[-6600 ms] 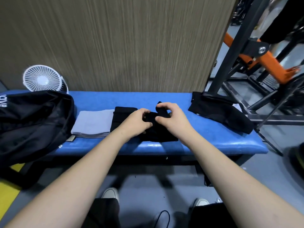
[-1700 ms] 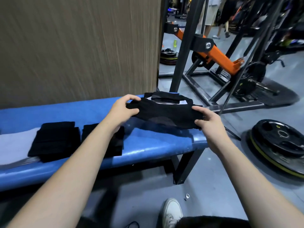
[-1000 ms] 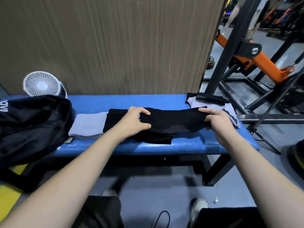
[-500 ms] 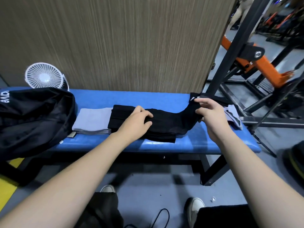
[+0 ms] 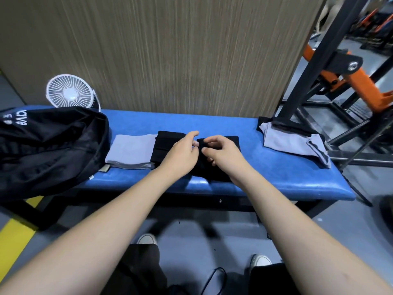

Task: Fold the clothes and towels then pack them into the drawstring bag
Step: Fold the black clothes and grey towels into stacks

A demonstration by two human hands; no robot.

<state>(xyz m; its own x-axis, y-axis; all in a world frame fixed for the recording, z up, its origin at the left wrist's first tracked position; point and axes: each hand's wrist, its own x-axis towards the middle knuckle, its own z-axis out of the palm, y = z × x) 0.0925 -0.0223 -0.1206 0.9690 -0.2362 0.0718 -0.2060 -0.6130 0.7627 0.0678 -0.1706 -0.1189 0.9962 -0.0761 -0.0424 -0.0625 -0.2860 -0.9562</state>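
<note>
A black garment (image 5: 214, 173) lies folded at the middle of the blue bench (image 5: 191, 122), on top of an earlier black folded piece (image 5: 164, 143). My left hand (image 5: 181, 155) and my right hand (image 5: 222, 155) meet over it, fingers curled and pinching its folded edge between them. A folded grey towel (image 5: 130, 152) lies just left of the black stack. The black drawstring bag (image 5: 49, 145) slumps at the bench's left end. An unfolded grey cloth (image 5: 291, 142) lies at the right end with a black cloth (image 5: 292, 127) on it.
A small white fan (image 5: 70, 91) stands behind the bag against the wood-grain wall. A black rack upright (image 5: 308, 60) with an orange arm (image 5: 361, 81) rises right of the bench. My shoes and a cable are on the grey floor below.
My right hand has carried the garment's right end leftward over its middle, folding it. Both hands now sit together on the black stack. The grey cloth at the right lies uncovered.
</note>
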